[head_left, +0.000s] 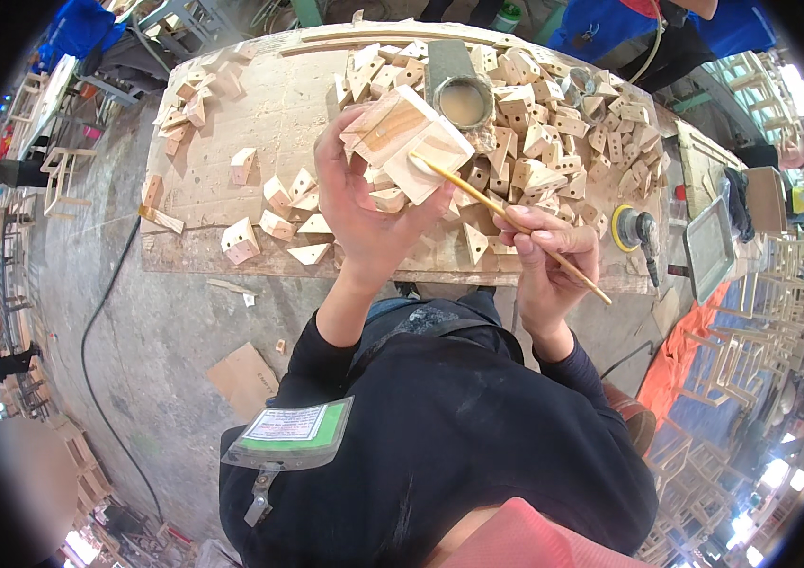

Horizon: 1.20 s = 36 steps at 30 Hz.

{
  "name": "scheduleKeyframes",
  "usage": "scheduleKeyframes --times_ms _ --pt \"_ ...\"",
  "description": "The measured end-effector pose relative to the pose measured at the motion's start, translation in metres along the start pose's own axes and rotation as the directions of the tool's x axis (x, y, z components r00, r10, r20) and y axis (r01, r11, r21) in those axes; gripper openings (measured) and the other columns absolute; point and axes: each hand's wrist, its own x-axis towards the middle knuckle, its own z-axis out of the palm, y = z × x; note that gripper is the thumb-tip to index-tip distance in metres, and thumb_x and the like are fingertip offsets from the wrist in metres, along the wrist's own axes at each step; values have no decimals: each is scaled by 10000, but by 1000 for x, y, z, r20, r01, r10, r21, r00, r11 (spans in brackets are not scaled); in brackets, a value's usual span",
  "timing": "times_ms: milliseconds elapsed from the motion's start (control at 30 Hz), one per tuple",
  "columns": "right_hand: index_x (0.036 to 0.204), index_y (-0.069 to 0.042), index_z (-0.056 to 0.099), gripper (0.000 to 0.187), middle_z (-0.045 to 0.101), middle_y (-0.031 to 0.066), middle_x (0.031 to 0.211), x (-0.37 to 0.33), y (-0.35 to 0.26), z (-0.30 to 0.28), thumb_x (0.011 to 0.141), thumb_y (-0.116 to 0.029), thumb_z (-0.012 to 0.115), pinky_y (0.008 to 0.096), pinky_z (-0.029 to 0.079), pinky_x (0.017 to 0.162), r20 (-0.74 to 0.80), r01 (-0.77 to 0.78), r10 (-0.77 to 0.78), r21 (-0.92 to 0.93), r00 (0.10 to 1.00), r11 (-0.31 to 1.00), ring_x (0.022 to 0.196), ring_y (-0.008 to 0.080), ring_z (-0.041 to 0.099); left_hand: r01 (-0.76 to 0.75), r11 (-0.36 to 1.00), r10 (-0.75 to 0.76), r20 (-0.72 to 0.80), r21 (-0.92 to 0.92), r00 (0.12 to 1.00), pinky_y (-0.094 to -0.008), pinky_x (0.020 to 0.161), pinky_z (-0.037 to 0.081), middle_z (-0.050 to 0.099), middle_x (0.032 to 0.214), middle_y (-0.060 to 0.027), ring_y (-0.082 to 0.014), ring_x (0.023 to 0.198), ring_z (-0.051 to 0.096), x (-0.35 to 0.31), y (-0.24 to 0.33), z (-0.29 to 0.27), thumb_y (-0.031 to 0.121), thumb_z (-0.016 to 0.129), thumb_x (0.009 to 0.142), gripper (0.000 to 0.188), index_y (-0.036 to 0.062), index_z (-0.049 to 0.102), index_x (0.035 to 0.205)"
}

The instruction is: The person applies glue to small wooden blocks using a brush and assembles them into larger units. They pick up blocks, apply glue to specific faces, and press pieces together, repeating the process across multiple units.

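Observation:
My left hand [359,213] is closed around a pale wooden block [402,137], raised over the near side of the worktable and tilted toward me. Between the fingers of my right hand [553,260] is a thin yellow wooden stick [492,206], gripped like a pen. The stick's upper-left tip meets the block's face, where a whitish smear shows. Just beyond the block, a round dark-rimmed pot [464,100] holds a tan liquid. Around it are piled many small angled wood blocks [539,142] with drilled holes. The back of the held block is hidden.
The wooden worktable [198,204] has loose blocks [241,241] on its left half. A yellow-and-black sander [627,229] lies at the right edge, near a grey tray [710,248]. A black cable [89,327] crosses the floor. People in blue [601,33] stand beyond the table.

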Motion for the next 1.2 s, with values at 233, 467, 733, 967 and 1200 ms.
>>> scheduleKeyframes --times_ms 233,467,733,967,1200 --pt "979 2 478 170 639 275 1039 2 4 8 880 87 587 376 591 774 -55 -82 89 128 994 988 956 310 671 14 1000 -14 -24 -10 1000 -355 986 461 414 1282 -139 -229 1174 493 2 2 1 9 820 631 884 14 303 1348" --pt "957 -18 474 116 658 257 1004 21 7 13 921 -9 584 320 596 675 -246 -128 174 190 954 973 858 291 696 51 999 -52 -41 -11 998 -338 973 467 387 1264 -124 -219 1177 470 10 -6 -2 -31 755 620 893 24 265 1365" --pt "935 -18 468 147 645 260 1057 33 22 18 895 65 583 310 593 744 -245 -141 157 83 957 987 929 305 683 7 1000 -7 -28 13 1000 -345 996 449 360 1289 -126 -226 1198 452 15 -9 -10 -42 735 610 889 28 268 1363" --pt "956 3 488 150 628 262 1094 32 29 23 881 95 580 334 586 810 -44 -85 89 71 995 994 996 303 660 38 999 -38 -66 -9 997 -348 1011 437 392 1270 -126 -231 1191 467 24 -17 -19 -55 726 603 901 21 260 1370" --pt "906 6 538 148 644 253 1091 51 47 20 847 127 599 350 552 851 152 -78 87 -63 985 995 1003 286 659 191 980 -184 -122 47 975 -345 1008 432 461 1247 -137 -221 1165 492 48 -44 -30 10 704 677 795 -4 303 1363"
